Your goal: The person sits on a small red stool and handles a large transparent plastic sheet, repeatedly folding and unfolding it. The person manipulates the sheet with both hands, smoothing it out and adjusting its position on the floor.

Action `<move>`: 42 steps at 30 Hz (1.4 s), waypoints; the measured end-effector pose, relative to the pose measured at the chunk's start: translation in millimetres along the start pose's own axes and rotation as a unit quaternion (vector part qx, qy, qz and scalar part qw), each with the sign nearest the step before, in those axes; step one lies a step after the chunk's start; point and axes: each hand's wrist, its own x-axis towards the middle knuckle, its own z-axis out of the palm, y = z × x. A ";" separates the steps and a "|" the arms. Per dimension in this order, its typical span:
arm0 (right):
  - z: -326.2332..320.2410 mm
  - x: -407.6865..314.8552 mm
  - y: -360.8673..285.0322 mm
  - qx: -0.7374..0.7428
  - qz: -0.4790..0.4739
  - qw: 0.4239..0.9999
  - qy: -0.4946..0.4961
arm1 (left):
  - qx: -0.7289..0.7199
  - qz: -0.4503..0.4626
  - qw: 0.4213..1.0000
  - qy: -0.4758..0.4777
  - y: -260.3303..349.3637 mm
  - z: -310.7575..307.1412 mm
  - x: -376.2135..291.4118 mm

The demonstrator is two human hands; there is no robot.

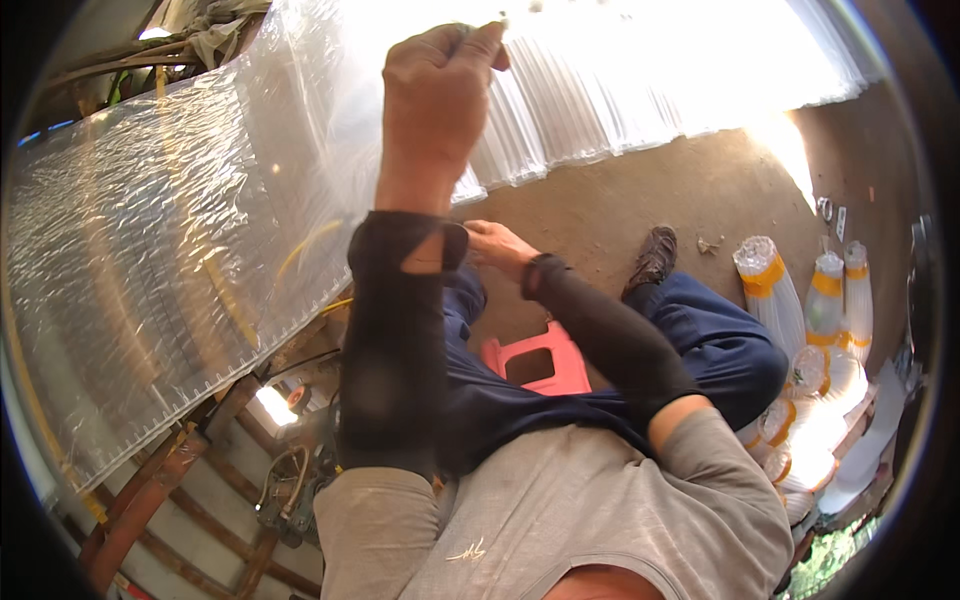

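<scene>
My left hand [439, 112] is raised near the top edge, in front of a bright, pleated sheet of clear plastic film [555, 120]. Its fingers are bent together; whether anything is between them cannot be made out in the glare. Lower down, my right hand [501, 246] is close to the black sleeve on my left forearm, its fingertips partly hidden there. A broad, crinkled sheet of clear plastic [127, 247] spreads out on the left. Below my right hand, a pink plastic stool [574, 360] shows between my legs.
Several bundles of clear plastic [769, 289] bound with orange tape are on the right. Scissors [825, 208] lie on the brown ground [600, 195] beyond them. At lower left are a reddish-brown beam [154, 495] and a machine with hoses [289, 487]. My shoe [654, 255] rests ahead on the right.
</scene>
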 end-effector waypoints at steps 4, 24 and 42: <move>47.0 61.3 -30.9 0.327 0.091 0.935 0.101 | -0.013 -0.023 0.997 0.068 7.6 -25.3 -2.9; -85.9 53.1 7.5 0.420 0.143 0.825 0.351 | -0.118 -0.001 0.992 0.044 4.2 -66.1 2.1; 107.4 147.1 -12.6 0.713 0.189 0.593 0.325 | -0.081 -0.026 0.992 0.088 7.6 -54.3 -13.9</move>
